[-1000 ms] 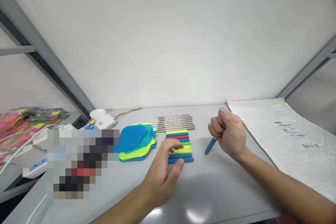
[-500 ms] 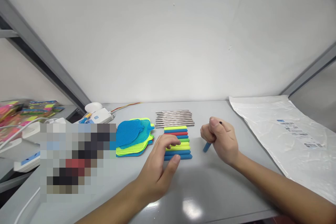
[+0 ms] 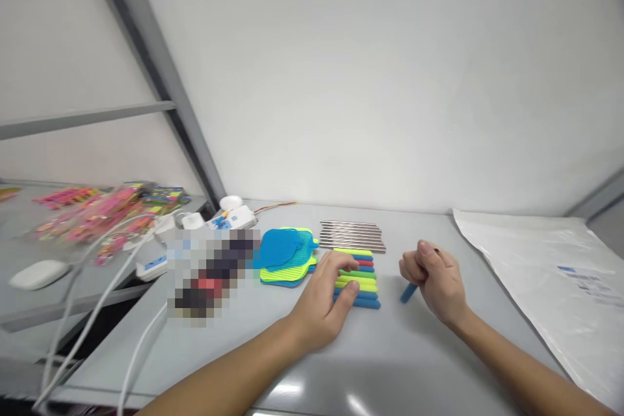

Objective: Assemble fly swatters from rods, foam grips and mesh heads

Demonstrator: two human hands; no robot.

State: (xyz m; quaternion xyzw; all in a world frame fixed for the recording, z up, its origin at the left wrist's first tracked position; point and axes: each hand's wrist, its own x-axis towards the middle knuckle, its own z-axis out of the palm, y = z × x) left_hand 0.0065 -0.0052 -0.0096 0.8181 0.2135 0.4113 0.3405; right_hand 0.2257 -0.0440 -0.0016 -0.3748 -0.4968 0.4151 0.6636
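My right hand [image 3: 435,281] is closed in a fist around a blue tube-shaped handle [image 3: 408,292], whose lower end sticks out below, with a dark tip above the fist. My left hand [image 3: 327,302] has its fingers slightly bent and apart from the thumb, hovering over or resting on a row of coloured handles [image 3: 366,303]; contact cannot be made out. These handles are blue, yellow, green and red. Behind them lies a row of thin metal rods [image 3: 351,237]. Left of the handles is a stack of perforated fly swatter heads [image 3: 280,248], blue and yellow-green.
A large white plastic mailer [image 3: 526,273] covers the table's right side. At left are a blurred-out patch [image 3: 214,283], a power strip [image 3: 152,268], white cables [image 3: 102,302] and packets of pink items [image 3: 114,214] on another surface. A wall and metal frame [image 3: 170,84] stand behind.
The view has swung left, so everything appears shifted to the right and more of the neighbouring surface shows. Both hands keep nearly the same pose, the right still around the blue handle.
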